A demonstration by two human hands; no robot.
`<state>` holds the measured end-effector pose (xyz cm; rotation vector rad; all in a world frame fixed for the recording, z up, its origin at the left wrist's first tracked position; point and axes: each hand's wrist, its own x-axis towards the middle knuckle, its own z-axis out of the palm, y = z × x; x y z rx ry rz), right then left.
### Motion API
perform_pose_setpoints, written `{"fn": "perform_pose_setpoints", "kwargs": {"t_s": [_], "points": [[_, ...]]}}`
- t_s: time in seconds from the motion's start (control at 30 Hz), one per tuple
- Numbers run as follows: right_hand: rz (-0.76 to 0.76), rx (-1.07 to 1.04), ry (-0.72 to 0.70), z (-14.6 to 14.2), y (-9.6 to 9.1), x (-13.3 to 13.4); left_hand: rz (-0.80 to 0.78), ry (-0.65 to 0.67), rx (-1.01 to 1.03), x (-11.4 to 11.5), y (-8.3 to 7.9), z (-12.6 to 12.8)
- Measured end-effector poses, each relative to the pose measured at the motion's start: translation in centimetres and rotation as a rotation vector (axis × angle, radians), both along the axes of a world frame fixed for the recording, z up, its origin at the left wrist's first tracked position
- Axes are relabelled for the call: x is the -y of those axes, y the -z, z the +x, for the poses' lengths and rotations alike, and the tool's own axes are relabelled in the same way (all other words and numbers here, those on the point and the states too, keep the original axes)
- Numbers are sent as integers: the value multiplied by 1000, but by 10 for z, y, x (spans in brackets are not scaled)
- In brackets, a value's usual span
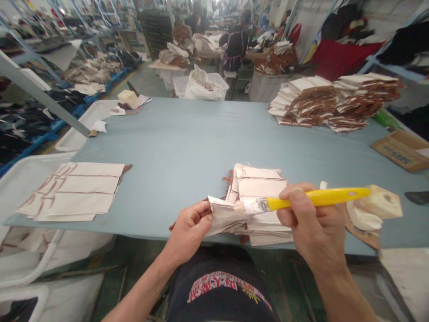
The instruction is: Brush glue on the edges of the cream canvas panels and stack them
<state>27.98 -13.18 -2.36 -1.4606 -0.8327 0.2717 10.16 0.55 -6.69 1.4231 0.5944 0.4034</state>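
Note:
My right hand (310,221) is closed around a yellow-handled brush (321,197), whose bristles rest on the top piece of a small stack of cream fabric pieces with brown trim (259,188) at the table's near edge. My left hand (191,226) pinches the left edge of that top fabric piece (224,212), lifting it slightly. The stack sits directly in front of me on the grey-blue table (187,147).
A flat pile of cream pieces (75,190) lies at the left. Large stacks of similar pieces (335,103) stand at the far right. A glue-crusted pot (377,208) sits right of my hand, a cardboard box (398,150) beyond. White bins (73,134) line the left. A person sits far behind.

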Motion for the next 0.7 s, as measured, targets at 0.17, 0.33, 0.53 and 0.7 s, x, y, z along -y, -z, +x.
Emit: {"fn": "perform_pose_setpoints", "kwargs": {"t_s": [0.17, 0.33, 0.53, 0.7], "points": [[115, 169, -150, -8, 0, -2, -424, 51, 85, -9, -18, -1], [91, 523, -196, -2, -2, -11, -455, 113, 78, -5, -25, -3], [134, 840, -294, -20, -32, -27, -354, 102, 46, -5, -27, -2], [161, 860, -216, -20, -19, -35, -424, 83, 117, -12, -28, -4]]}}
